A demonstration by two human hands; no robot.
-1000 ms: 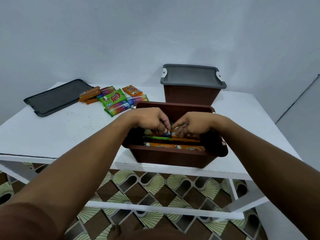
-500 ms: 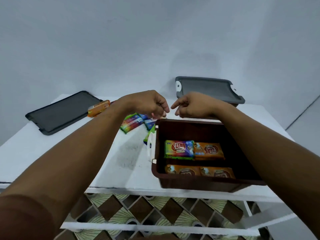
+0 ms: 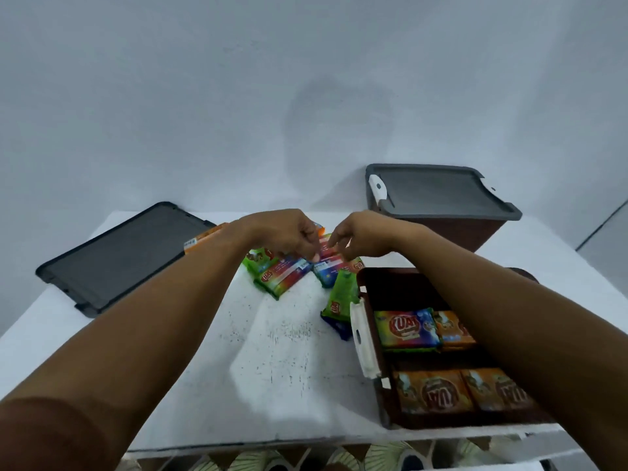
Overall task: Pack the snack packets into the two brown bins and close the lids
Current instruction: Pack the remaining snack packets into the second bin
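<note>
Snack packets (image 3: pixel 307 271) lie under both hands, left hand (image 3: pixel 289 237), right hand (image 3: pixel 360 237).

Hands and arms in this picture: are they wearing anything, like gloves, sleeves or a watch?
No gloves. The left hand and the right hand are both bare, and no ring shows on the fingers in view. The left arm and right arm are bare as far as the picture shows: no sleeve, watch or bracelet is in view.
</note>
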